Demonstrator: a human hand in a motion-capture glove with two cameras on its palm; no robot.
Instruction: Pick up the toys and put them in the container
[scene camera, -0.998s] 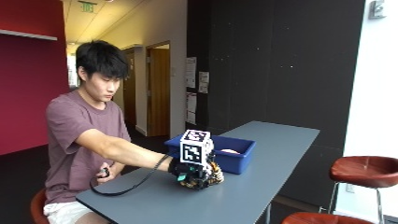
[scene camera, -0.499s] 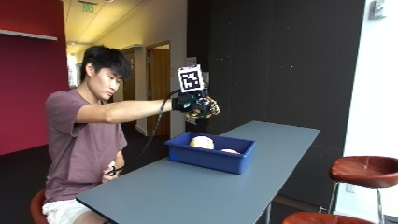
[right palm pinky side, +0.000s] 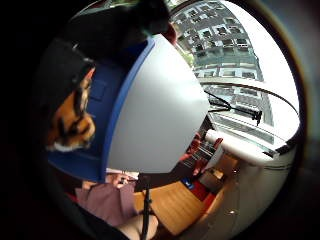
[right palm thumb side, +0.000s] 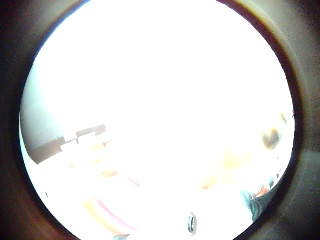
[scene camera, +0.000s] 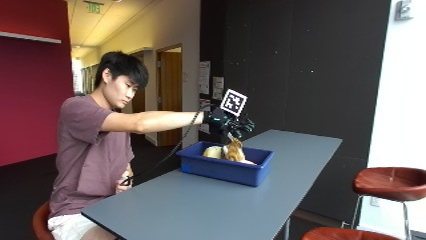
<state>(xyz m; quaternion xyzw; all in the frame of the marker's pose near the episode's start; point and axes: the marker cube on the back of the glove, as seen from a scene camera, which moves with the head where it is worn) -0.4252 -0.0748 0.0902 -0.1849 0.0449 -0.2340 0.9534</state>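
Table nearest, grey, long, running away from camera. Blue bin on it, mid-length, near the left edge. Pale toy already lying inside, at the bin's near-left end. Orange-brown plush directly over the bin, hanging long-axis vertical, lower end dipping to about rim level or just inside; cannot tell if it touches the contents. Right hand straight above the plush, arm stretched level from the shoulder. Fingers pointing down around the plush's top, but too small to tell whether gripping or spread. Little-finger palm view: plush close by the palm, bin wall right behind it, table beyond. Thumb-side view washed out, nothing usable. Key relation: plush below fingers, bin below plush, all in one vertical line. Likely step: release, straight drop, no sideways shift needed. Risk small: plush could snag on the rim.
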